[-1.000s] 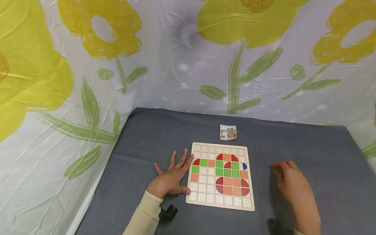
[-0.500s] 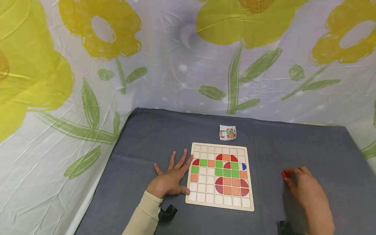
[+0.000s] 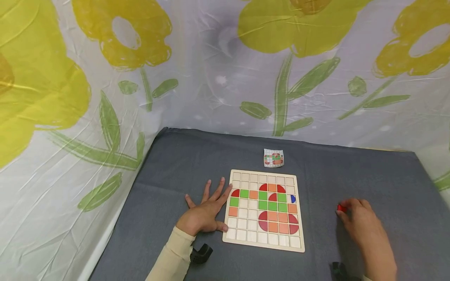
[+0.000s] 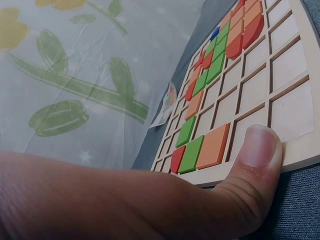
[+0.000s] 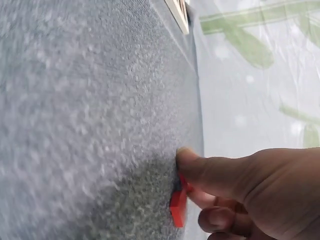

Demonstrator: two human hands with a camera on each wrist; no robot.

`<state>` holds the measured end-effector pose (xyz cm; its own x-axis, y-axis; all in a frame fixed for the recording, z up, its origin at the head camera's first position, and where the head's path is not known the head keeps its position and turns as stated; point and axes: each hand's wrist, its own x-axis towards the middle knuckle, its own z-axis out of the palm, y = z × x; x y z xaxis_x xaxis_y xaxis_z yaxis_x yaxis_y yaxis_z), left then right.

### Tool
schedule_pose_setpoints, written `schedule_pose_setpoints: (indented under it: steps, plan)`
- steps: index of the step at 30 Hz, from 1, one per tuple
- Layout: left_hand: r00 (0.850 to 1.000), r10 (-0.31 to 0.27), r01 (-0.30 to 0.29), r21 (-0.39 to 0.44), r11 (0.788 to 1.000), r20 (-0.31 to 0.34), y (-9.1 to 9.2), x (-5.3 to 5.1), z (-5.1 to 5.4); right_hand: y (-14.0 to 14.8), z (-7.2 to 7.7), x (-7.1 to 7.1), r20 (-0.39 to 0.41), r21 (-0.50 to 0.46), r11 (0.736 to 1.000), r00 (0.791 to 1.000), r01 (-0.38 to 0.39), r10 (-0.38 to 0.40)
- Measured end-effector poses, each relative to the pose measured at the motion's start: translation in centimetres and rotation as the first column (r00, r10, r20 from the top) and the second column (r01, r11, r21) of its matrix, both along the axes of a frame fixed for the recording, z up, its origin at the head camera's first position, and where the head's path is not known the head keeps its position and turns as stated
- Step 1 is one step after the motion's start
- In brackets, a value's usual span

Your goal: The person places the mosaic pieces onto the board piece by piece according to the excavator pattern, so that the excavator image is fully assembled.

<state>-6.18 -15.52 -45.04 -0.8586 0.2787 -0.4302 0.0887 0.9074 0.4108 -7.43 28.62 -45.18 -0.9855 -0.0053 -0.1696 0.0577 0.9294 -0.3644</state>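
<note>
A wooden grid board (image 3: 263,246) lies on the table, part filled with green, orange, red and blue tiles. My left hand (image 3: 205,216) is spread flat at its left edge, with the thumb (image 4: 257,150) pressing on the rim in the left wrist view. Well to the right of the board, my right hand (image 3: 363,224) pinches a small red block (image 3: 341,208) between thumb and fingers, low over the cloth. In the right wrist view the red block (image 5: 178,207) shows below the thumb; a further red bit sits between the fingertips, and whether it is a separate piece I cannot tell.
Behind the board lies a small printed card (image 3: 273,158) with a coloured grid pattern. A dark grey cloth (image 3: 197,156) covers the table, and a flower-printed curtain (image 3: 211,97) hangs along the back and left side.
My right hand has shifted right, and a red block has come into view at its fingertips. Over the last half second its thumb has moved slightly on the block. My left hand stays put.
</note>
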Motion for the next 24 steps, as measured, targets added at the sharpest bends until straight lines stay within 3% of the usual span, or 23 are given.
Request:
schedule_pose_setpoints:
  steps: [4, 10, 18, 24]
  plan:
    - [1.0, -0.003, 0.003, 0.003, 1.0, -0.004, 0.0, -0.1, -0.1, -0.3, -0.3, 0.1, -0.087, -0.009, 1.0, 0.996, -0.028, 0.027]
    - [1.0, 0.0, 0.0, 0.005, 1.0, -0.008, -0.1, 0.1, -0.2, -1.6, -0.4, 0.2, -0.244, -0.017, 0.997, 0.967, -0.08, 0.073]
    - [1.0, 0.005, -0.005, 0.003, 1.0, -0.005, 0.0, 0.0, -0.1, -6.6, 1.1, 0.0, -0.202, -0.029, 0.996, 0.976, -0.084, 0.076]
    - [1.0, 0.01, -0.01, 0.007, 1.0, -0.004, 0.1, 0.0, 0.0, -11.8, 1.8, 0.5, -0.256, -0.1, 0.973, 0.95, -0.209, 0.178]
